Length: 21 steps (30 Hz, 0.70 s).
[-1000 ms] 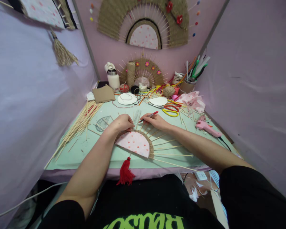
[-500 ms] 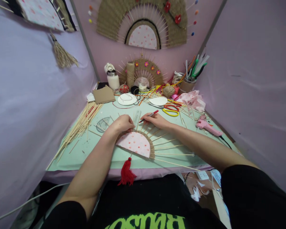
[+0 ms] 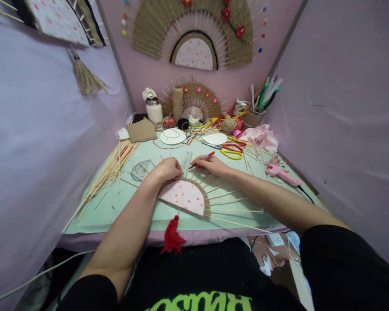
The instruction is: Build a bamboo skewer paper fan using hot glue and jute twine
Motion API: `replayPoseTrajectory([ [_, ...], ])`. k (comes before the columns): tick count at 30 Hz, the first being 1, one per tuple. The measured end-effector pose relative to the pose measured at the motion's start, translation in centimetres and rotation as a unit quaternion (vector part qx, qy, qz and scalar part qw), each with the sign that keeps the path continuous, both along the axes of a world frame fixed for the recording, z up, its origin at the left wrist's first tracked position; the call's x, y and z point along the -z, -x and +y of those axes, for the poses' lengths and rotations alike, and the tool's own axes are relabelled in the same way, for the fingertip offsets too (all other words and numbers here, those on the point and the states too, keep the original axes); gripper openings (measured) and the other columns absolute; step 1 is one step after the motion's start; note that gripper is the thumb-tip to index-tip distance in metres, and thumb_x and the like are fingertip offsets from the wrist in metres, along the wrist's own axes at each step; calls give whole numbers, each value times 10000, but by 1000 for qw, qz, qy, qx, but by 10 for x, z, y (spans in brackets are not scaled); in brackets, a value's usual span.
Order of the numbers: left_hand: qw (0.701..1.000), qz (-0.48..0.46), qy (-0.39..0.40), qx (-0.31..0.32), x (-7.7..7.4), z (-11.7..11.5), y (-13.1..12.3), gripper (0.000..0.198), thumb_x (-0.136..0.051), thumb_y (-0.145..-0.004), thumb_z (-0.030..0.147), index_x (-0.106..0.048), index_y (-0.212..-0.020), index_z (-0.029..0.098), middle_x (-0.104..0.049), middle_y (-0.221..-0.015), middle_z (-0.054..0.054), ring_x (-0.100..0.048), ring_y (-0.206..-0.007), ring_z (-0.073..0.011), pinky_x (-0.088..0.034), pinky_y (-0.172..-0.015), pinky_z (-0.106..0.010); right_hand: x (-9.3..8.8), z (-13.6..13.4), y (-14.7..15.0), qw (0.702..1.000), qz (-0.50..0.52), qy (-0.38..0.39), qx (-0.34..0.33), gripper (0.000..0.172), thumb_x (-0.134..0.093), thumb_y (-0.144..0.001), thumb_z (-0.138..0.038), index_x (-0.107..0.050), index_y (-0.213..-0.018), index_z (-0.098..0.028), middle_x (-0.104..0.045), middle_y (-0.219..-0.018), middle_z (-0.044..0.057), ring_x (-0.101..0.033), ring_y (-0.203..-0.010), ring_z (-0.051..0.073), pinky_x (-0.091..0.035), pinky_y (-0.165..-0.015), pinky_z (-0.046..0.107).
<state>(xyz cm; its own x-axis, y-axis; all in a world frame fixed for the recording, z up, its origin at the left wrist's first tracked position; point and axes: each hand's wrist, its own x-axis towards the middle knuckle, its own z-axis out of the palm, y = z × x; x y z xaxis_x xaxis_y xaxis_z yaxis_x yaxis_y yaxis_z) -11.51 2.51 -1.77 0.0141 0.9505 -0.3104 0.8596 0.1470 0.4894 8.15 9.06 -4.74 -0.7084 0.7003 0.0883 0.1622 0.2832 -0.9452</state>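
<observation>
While our right hand (image 3: 210,165) is closed around a red-capped pen (image 3: 203,159), the clear ruler (image 3: 187,161) lies just to the left of that grip, with the pen's lower tip at or very near its edge; we cannot tell whether they touch. The ruler's long axis runs away from us, its far end leaning slightly right, between our two grips. The left hand (image 3: 170,168) is the nearer, its bunched fingers beside the ruler's near end; we cannot tell whether they pinch the ruler or a stick, or only press down.

Just nearer to us than both grips lies the half-round fan (image 3: 183,196) on the green counter (image 3: 95,220), its straight edge facing us and its thin sticks (image 3: 228,200) spreading out below the right grip. Its red tassel (image 3: 173,235) hangs nearest our body. Left of the left grip sits a protractor (image 3: 139,170).
</observation>
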Motion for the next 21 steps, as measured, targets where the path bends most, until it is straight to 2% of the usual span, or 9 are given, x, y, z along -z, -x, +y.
replayPoseTrajectory([
  [5, 1000, -3, 4, -5, -2, -2, -1, 155, -581, -682, 231, -696, -752, 153, -666, -576, -20, -588, -523, -129, -399, -480, -198, 0, 0, 0, 1000, 1, 4, 0, 267, -532, -842, -334, -706, -893, -138, -652, -706, 23, -574, -678, 121, -444, -645, 228],
  [21, 1000, 5, 17, 9, -4, 0, -1, 142, -573, -662, 222, -685, -686, 138, -643, -560, -25, -568, -514, -122, -388, -476, -196, -2, -2, 1, 1000, -8, 21, 1, 247, -546, -838, -316, -710, -889, -138, -662, -710, 26, -578, -675, 120, -448, -637, 221],
])
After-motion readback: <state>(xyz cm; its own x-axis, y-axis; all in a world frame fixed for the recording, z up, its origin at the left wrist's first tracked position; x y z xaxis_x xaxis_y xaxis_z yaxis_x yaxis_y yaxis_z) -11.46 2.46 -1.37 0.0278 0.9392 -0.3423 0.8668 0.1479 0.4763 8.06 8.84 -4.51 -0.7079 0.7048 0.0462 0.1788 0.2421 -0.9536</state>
